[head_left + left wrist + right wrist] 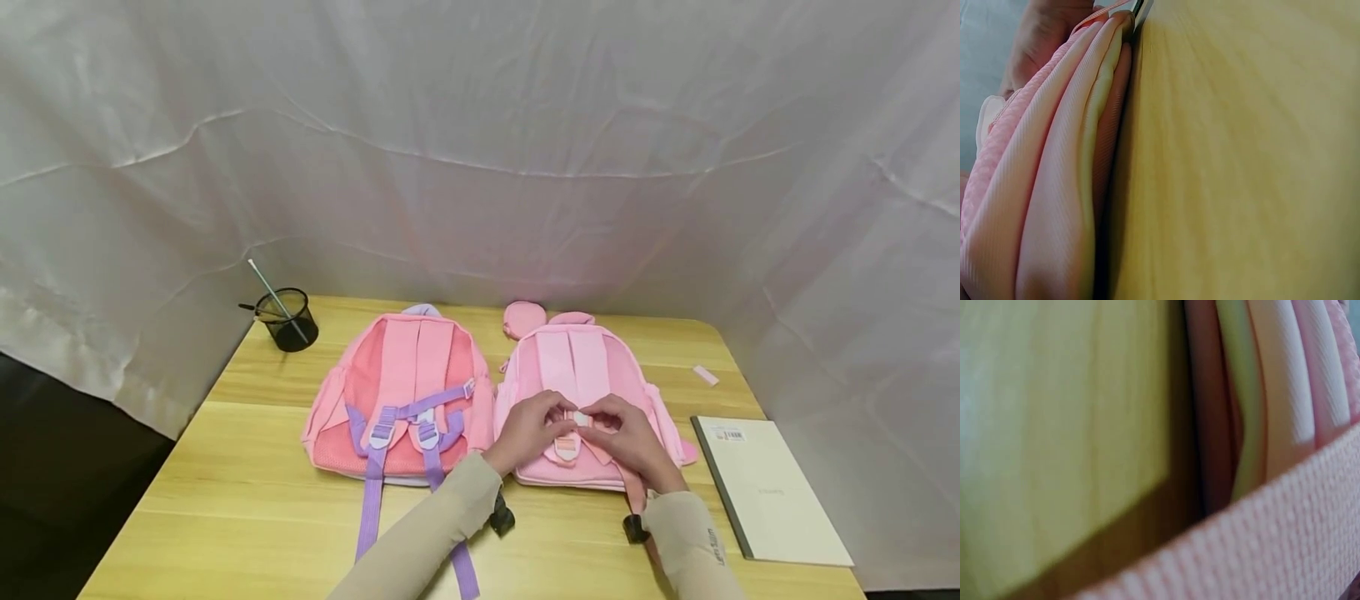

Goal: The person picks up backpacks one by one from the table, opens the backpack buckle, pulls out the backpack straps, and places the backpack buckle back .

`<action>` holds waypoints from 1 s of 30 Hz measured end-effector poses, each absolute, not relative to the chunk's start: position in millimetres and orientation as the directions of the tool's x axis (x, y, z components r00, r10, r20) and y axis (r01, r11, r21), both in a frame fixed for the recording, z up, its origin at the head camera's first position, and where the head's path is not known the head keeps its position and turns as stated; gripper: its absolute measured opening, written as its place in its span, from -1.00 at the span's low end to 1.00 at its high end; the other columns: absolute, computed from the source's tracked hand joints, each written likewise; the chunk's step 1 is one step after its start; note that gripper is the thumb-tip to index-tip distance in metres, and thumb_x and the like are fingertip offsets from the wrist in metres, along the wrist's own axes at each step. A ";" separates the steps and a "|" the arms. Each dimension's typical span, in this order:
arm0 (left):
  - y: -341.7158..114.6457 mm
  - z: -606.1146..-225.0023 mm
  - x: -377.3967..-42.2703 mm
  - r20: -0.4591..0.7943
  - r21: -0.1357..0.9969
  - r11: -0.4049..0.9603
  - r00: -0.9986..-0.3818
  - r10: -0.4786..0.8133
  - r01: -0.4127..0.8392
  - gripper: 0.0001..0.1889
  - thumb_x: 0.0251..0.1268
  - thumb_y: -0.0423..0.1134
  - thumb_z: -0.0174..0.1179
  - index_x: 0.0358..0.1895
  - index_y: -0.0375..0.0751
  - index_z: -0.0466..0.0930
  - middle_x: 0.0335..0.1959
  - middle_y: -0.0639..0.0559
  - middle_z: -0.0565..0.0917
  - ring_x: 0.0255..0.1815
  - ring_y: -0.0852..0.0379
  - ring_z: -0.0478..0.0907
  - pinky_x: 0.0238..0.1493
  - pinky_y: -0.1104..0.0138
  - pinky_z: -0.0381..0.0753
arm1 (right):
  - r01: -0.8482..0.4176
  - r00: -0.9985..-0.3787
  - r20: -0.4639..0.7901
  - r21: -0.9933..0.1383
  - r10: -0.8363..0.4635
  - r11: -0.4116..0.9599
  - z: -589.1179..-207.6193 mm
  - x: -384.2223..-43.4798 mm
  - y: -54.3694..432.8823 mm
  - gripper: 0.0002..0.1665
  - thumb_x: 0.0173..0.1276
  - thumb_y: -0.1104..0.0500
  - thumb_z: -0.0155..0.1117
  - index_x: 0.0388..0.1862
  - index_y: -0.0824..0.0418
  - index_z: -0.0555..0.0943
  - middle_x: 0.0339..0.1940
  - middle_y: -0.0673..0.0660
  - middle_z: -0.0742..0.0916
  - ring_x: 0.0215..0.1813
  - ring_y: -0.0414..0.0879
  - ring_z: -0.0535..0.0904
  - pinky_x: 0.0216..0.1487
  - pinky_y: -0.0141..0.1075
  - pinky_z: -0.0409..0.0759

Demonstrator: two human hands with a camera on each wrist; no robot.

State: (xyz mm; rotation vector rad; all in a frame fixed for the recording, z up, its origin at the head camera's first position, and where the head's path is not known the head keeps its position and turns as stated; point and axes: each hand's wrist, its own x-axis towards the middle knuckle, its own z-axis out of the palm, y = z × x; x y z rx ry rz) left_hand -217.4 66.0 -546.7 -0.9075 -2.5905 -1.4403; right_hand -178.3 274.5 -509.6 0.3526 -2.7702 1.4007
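The pink backpack (557, 362) lies back panel up on the table (225, 467); the coral backpack (416, 367) is just beside it at 9 o'clock. At the white buckle (580, 418), the left hand (529, 428) works from 9 o'clock and the right hand (632, 433) from 3 o'clock. In each, thumb and index finger are nearly closed in a pinch at the buckle; exact contact is partly hidden. Sound handling likely calls for 2 level, opposed grips, equal pressure, and flat webbing, with the peach strap (634, 490) at 5 o'clock free of twists.
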 end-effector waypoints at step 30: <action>64.6 -544.6 -212.9 0.300 0.780 0.379 -0.830 0.471 0.498 -0.78 0.37 -0.16 0.39 0.02 0.00 0.70 -0.26 0.16 0.72 -0.30 0.41 0.58 -0.17 0.53 0.55 | -0.229 -0.971 0.147 -0.784 -0.186 0.577 -539.9 -187.6 285.1 -0.80 0.30 0.11 0.55 -0.14 0.03 0.72 -0.23 0.04 0.69 -0.19 -0.13 0.51 -0.12 -0.39 0.48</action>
